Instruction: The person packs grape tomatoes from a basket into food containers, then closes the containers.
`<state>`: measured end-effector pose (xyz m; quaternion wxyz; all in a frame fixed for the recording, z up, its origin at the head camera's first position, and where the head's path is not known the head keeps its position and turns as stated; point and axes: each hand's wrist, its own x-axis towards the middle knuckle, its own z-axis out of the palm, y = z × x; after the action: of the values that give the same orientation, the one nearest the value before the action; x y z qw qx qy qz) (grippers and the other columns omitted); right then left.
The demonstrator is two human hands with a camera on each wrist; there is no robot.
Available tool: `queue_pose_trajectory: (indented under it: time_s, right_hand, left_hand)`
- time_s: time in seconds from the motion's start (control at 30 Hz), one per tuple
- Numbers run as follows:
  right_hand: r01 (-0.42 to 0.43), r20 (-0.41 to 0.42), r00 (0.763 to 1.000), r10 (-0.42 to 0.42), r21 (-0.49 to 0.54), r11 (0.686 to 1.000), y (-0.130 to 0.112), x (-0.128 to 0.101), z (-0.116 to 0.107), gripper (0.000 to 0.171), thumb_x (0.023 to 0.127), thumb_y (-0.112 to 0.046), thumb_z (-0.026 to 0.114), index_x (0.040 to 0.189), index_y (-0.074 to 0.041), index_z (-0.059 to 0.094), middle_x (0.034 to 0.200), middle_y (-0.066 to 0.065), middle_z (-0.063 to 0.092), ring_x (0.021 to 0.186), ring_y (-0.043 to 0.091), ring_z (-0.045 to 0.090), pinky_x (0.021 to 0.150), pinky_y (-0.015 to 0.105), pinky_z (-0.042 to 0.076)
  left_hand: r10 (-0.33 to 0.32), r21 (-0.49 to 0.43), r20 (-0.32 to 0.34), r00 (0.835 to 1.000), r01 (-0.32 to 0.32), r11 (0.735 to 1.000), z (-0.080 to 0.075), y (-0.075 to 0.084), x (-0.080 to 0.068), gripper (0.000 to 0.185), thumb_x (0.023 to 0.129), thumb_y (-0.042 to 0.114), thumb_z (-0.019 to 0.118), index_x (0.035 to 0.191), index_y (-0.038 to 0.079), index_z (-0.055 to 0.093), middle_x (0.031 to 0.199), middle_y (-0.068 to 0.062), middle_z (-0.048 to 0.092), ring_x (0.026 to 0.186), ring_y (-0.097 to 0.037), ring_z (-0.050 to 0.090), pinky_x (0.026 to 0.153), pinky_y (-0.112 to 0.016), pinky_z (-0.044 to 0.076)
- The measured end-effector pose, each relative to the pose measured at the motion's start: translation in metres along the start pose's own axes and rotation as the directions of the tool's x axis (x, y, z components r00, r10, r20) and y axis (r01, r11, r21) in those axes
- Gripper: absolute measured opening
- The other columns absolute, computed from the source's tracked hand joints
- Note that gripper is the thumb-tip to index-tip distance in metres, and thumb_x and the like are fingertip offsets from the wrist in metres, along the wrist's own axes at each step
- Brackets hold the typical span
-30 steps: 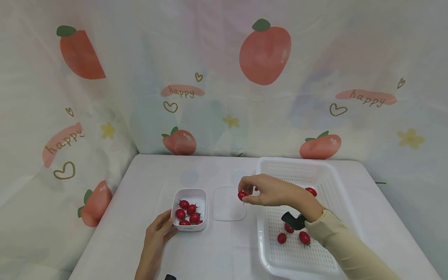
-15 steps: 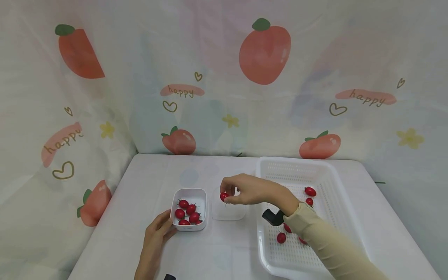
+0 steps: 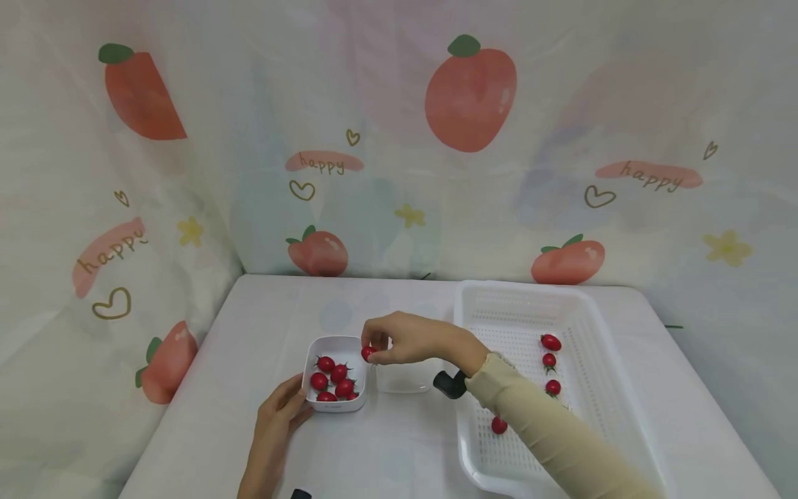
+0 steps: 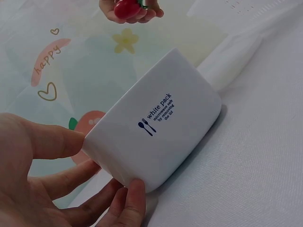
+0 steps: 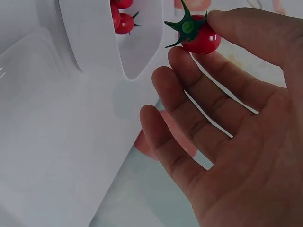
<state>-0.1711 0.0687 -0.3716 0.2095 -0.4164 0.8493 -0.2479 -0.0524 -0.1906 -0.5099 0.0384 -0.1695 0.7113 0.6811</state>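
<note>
A cherry tomato (image 3: 368, 353) with a green stem top is pinched between thumb and fingertips of my right hand (image 3: 405, 337), right at the right rim of a small white container (image 3: 335, 407). Several cherry tomatoes (image 3: 339, 373) lie inside that container. My left hand (image 3: 279, 416) holds the container by its near left corner, thumb near the rim and fingers lower down, as the left wrist view shows. In the right wrist view the pinched tomato (image 5: 208, 40) shows its green calyx, and the other fingers spread loosely below.
A transparent lid (image 3: 402, 383) lies on the white-covered table beside the container, partly under the right hand. At right stands a large white perforated basket (image 3: 463, 443) with several more tomatoes (image 3: 551, 342); the right forearm crosses over it. A printed curtain hangs behind.
My right hand has moved left with its tomato, from the basket's left edge across the lid to the container's rim. The left hand and container have stayed in place.
</note>
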Motion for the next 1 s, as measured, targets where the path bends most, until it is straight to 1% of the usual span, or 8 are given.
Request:
queue_pose_trajectory:
  time_s: [0.23,0.3,0.5,0.67,0.83,1.0]
  right_hand:
    - [0.003,0.032,0.999,-0.002,-0.021,1.0,-0.001,0.021,0.017,0.011,0.099,-0.023,0.07,0.109,-0.018,0.069,0.094,-0.008,0.068,0.089,0.005,0.061,0.079,0.02,0.053]
    - [0.003,0.046,0.999,-0.002,-0.026,1.0,-0.001,0.028,0.023,0.013,0.099,-0.023,0.07,0.111,-0.017,0.069,0.093,-0.007,0.067,0.087,0.005,0.06,0.077,0.02,0.053]
    - [0.007,0.074,0.997,-0.004,-0.034,0.999,-0.001,0.044,0.037,0.015,0.099,-0.021,0.071,0.111,-0.014,0.07,0.088,-0.007,0.065,0.079,0.004,0.057,0.068,0.017,0.05]
    - [0.005,0.074,0.997,0.0,-0.06,0.998,-0.003,0.051,0.045,0.013,0.098,-0.02,0.072,0.11,-0.014,0.07,0.087,-0.007,0.065,0.077,0.004,0.057,0.066,0.016,0.05]
    - [-0.009,0.06,0.998,0.018,-0.134,0.991,-0.005,0.057,0.051,0.012,0.098,-0.022,0.071,0.109,-0.015,0.07,0.088,-0.008,0.065,0.078,0.005,0.057,0.067,0.016,0.049]
    - [-0.048,0.05,0.997,0.06,-0.221,0.974,-0.005,0.061,0.058,0.012,0.097,-0.022,0.073,0.108,-0.017,0.07,0.092,-0.007,0.066,0.081,0.006,0.057,0.069,0.017,0.049]
  left_hand:
    - [-0.012,0.0,0.004,1.0,0.012,1.0,0.0,-0.001,0.001,0.049,0.109,0.025,0.053,0.155,0.008,0.048,0.159,-0.02,0.048,0.139,-0.035,0.055,0.103,-0.034,0.06]
    - [-0.011,-0.002,0.006,1.0,0.011,1.0,-0.001,-0.002,0.001,0.049,0.11,0.026,0.053,0.155,0.008,0.047,0.159,-0.02,0.048,0.14,-0.036,0.054,0.103,-0.035,0.06]
    - [-0.014,-0.011,0.007,1.0,0.014,1.0,-0.001,-0.003,0.001,0.049,0.109,0.026,0.054,0.154,0.008,0.048,0.158,-0.019,0.049,0.139,-0.034,0.055,0.101,-0.032,0.061]
    - [-0.011,-0.014,0.012,1.0,0.011,1.0,0.0,-0.003,0.0,0.049,0.109,0.026,0.055,0.154,0.008,0.048,0.158,-0.019,0.05,0.137,-0.032,0.057,0.1,-0.03,0.061]
    - [-0.006,-0.012,0.013,1.0,0.006,1.0,-0.002,-0.003,0.0,0.049,0.109,0.026,0.055,0.154,0.007,0.048,0.158,-0.019,0.049,0.137,-0.031,0.057,0.101,-0.031,0.061]
    - [-0.004,-0.015,0.015,1.0,0.004,1.0,-0.002,-0.003,0.001,0.05,0.109,0.027,0.056,0.154,0.007,0.048,0.158,-0.019,0.049,0.136,-0.03,0.057,0.1,-0.03,0.061]
